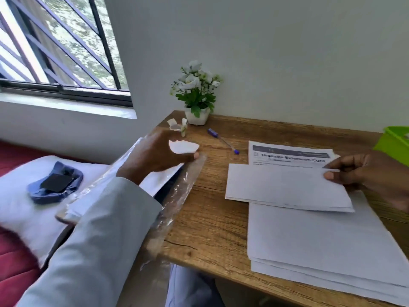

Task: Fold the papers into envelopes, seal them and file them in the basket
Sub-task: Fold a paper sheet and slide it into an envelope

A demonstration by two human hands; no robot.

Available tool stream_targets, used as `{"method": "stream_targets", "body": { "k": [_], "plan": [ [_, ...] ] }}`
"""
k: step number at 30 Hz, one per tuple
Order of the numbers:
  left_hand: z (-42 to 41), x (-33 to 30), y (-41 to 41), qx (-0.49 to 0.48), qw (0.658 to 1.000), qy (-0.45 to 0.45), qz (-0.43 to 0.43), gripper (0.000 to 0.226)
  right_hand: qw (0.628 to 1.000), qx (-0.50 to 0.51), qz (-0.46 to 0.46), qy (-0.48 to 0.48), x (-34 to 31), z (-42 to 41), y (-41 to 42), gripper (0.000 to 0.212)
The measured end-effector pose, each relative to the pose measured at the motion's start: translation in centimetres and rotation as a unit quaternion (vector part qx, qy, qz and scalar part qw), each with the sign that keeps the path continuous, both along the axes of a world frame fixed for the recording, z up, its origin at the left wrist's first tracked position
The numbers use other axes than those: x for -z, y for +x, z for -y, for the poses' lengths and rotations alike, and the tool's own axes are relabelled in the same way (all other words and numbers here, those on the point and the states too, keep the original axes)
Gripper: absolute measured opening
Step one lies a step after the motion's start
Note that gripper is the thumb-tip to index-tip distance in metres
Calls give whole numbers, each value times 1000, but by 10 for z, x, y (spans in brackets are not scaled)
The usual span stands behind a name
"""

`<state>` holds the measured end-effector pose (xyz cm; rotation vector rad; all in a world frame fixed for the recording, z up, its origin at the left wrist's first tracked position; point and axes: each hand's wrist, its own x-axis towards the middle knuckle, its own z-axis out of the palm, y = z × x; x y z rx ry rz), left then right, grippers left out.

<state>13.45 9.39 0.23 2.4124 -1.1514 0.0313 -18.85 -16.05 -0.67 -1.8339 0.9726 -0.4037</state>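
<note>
A folded white paper [285, 187] lies over a stack of white sheets [314, 244] on the wooden desk [210, 207]; my right hand [367, 176] pinches its right edge. At the desk's left edge lies a clear plastic pack of white envelopes [155, 180]. My left hand [155, 156] rests on it, its fingers curled round the pack's top, with a white envelope flap [183, 147] showing beside the thumb. A printed sheet [290, 155] peeks out behind the folded paper. Only a corner of the green basket [394, 140] shows at the right edge.
A small white pot of white flowers [197, 94] stands at the desk's back corner, with a small glue bottle [182, 127] beside it and a blue pen [223, 140] to its right. Left of the desk, a white pillow [20, 202] carries a blue object [55, 185].
</note>
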Motion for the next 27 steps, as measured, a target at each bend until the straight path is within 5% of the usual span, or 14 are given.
{"method": "stream_targets", "body": {
  "k": [3, 7, 10, 13, 20, 23, 27],
  "plan": [
    [-10, 15, 4, -39, 988, 149, 2, 113, 1000, -10, -12, 5, 9, 1, 5, 90],
    [-13, 30, 16, -74, 982, 173, -9, 130, 993, -43, -52, -98, 2, -20, 26, 18],
    [-13, 33, 18, -80, 983, 163, -19, 131, 941, -72, -129, -306, -3, -35, 48, 16],
    [-13, 32, 18, -69, 986, 149, -27, 124, 925, -98, -98, -354, -10, -66, 79, 31],
    [-12, 29, -6, 34, 995, 94, -16, 113, 974, -169, 16, -149, -11, -108, 148, 28],
    [-12, 28, -26, 96, 992, 64, 41, 110, 986, -158, 53, 23, -10, -107, 156, 38],
    [-7, 23, -50, 169, 975, 11, 142, 110, 981, -123, 107, 108, -9, -99, 147, 34]
  ]
}}
